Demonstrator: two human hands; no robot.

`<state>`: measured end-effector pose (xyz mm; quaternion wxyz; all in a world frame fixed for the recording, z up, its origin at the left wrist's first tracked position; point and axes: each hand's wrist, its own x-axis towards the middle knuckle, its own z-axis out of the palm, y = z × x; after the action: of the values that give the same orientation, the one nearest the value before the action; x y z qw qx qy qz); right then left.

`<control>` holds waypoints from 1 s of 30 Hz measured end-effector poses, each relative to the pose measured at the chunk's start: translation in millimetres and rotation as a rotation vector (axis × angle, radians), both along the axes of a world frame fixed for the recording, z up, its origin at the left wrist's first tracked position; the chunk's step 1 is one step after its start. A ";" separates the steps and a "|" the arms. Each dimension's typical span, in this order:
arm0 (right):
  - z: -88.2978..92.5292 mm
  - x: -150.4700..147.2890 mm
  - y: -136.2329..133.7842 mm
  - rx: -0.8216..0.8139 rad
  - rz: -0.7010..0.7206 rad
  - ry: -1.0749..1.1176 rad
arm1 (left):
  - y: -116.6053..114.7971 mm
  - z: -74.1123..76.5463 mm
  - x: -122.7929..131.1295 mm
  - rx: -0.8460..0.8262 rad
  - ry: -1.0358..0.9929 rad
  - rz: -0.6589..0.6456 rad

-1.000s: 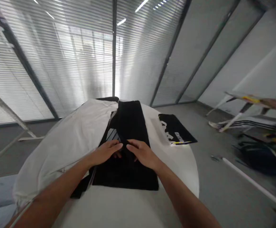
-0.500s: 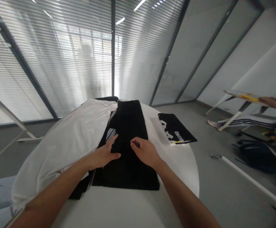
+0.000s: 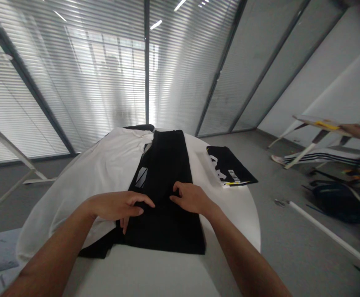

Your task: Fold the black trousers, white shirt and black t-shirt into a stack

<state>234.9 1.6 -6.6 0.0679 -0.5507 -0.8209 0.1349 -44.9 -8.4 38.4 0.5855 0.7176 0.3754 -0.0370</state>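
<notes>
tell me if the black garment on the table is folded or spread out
Folded: the black garment lies in a long straight-edged strip, narrower than the round white table under it.

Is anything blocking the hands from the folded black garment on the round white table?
Nothing visible: the left hand and right hand sit directly over the folded black cloth garment. The loose white cloth garment lies off to its left, not between them.

Two bare hands (image 3: 114, 205) (image 3: 192, 198), one round white table (image 3: 235, 218), one long black cloth garment (image 3: 164, 225), one loose white cloth garment (image 3: 84, 189), one flat black printed folded item (image 3: 228, 167), one thin white rod (image 3: 328, 233), one dark bag (image 3: 335, 202).
</notes>
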 end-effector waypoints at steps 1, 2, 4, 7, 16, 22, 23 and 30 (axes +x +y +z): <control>-0.6 -0.5 0.9 0.012 0.000 0.003 | 2.2 -1.9 -2.7 -0.011 -0.004 -0.013; -1.0 -1.4 1.7 0.032 -0.001 0.010 | 4.2 -4.2 -4.9 -0.029 0.001 -0.024; -1.2 -3.5 3.0 0.085 -0.013 0.033 | 7.2 -9.4 -7.8 -0.088 0.011 -0.056; -1.2 -5.9 4.0 0.184 -0.019 0.074 | 9.0 -15.8 -9.2 -0.242 -0.011 -0.161; -10.8 -7.7 -1.5 0.132 0.159 0.012 | 20.2 -24.2 -2.8 0.101 0.015 0.190; -8.9 -8.5 -1.5 0.082 0.157 0.012 | 23.7 -41.6 12.9 0.657 0.269 0.298; -8.7 -8.4 -1.4 0.077 0.156 0.013 | 23.0 -43.8 14.7 0.698 0.291 0.285; -13.2 -6.0 0.3 0.083 0.171 0.022 | 22.9 -46.8 16.1 0.728 0.281 0.269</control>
<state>228.9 1.9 -19.8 0.0879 -0.4738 -0.8690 0.1121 -28.8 14.5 -8.4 0.2357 0.8103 0.5309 0.0775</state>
